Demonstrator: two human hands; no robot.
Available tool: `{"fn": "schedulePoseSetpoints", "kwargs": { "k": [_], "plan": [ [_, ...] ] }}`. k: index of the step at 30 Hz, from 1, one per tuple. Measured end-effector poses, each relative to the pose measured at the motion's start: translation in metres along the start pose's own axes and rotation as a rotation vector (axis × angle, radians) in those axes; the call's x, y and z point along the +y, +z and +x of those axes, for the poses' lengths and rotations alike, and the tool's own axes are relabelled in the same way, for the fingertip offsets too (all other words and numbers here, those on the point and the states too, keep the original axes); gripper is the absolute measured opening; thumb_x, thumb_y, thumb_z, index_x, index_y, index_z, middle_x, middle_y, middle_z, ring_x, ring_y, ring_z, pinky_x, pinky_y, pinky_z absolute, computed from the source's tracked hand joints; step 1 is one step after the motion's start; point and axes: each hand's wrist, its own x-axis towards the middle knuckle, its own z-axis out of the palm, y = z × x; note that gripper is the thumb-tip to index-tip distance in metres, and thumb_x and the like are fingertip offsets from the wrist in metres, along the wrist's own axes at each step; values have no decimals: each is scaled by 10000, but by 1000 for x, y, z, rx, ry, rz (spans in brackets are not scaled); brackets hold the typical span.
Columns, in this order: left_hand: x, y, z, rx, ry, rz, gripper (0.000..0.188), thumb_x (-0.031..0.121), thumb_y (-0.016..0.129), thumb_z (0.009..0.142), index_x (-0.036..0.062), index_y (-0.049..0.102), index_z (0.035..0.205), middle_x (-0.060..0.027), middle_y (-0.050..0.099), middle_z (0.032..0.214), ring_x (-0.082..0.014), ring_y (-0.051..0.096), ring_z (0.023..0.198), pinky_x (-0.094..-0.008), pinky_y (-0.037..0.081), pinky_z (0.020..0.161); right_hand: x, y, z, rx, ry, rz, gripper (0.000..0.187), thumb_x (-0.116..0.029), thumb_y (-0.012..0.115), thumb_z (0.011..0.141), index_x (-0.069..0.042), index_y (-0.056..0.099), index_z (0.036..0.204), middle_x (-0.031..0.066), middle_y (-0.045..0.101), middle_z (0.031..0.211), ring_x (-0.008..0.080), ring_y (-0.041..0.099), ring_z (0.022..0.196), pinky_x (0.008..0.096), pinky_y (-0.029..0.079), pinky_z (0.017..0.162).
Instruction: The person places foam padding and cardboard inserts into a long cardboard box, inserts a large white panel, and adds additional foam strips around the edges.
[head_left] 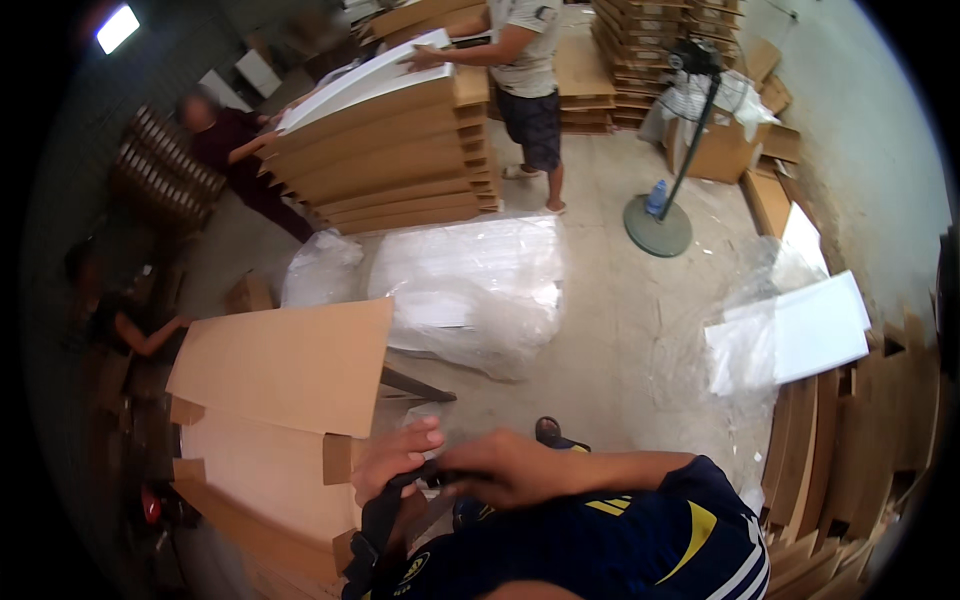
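Observation:
My left hand (398, 458) is raised beside the open cardboard box (265, 470), its fingers stretched out and holding nothing. Around its wrist area runs a black strap (380, 515), which hangs down along the forearm. My right hand (512, 466) reaches across my body to the left wrist, with fingers closed on the strap. The fingertips of this hand are partly hidden and blurred. One broad flap (285, 365) of the box stands folded outward on its far side, and smaller flaps stick out at the corners.
Plastic-wrapped white panels (470, 270) lie on the floor ahead. Beyond, two people hold a white panel (370, 80) over stacked cartons (390, 155). A third person's arm (150, 340) touches the box flap. A pedestal fan (660, 225), white sheets (800, 330) and cardboard (850, 450) line the right.

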Motion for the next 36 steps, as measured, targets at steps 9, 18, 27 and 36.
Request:
{"fn": "schedulePoseSetpoints", "kwargs": {
  "k": [9, 18, 27, 36],
  "plan": [
    [65, -38, -58, 338, -339, 43, 441, 447, 556, 1030, 22, 459, 1097, -216, 690, 965, -347, 728, 932, -465, 602, 849, -14, 50, 28, -102, -86, 63, 284, -172, 679, 944, -36, 624, 1187, 198, 691, 974, 418, 668, 889, 461, 532, 720],
    [70, -74, -84, 244, -262, -63, 130, 121, 581, 1027, -8, 572, 1027, -267, 717, 1116, -397, 704, 1102, -477, 566, 969, -16, 86, 45, -101, -113, -45, 332, -112, 758, 879, -33, 649, 1183, 198, 698, 948, 410, 675, 808, 424, 534, 659],
    [48, -77, -71, 89, -346, -243, 111, 69, 596, 992, -31, 623, 1032, -265, 713, 1149, -349, 706, 1120, -437, 571, 967, -42, 99, 27, 89, 134, -134, 320, -99, 731, 892, -44, 653, 1197, 181, 706, 963, 404, 687, 860, 400, 547, 699],
    [39, -68, -83, -7, -405, -502, 316, 309, 555, 1050, -2, 539, 1101, -279, 692, 1177, -379, 666, 1177, -500, 533, 1020, -31, 115, -2, 236, 217, -208, 276, -116, 756, 872, -43, 688, 1130, 154, 707, 927, 346, 682, 756, 377, 530, 651]
  ]
}}
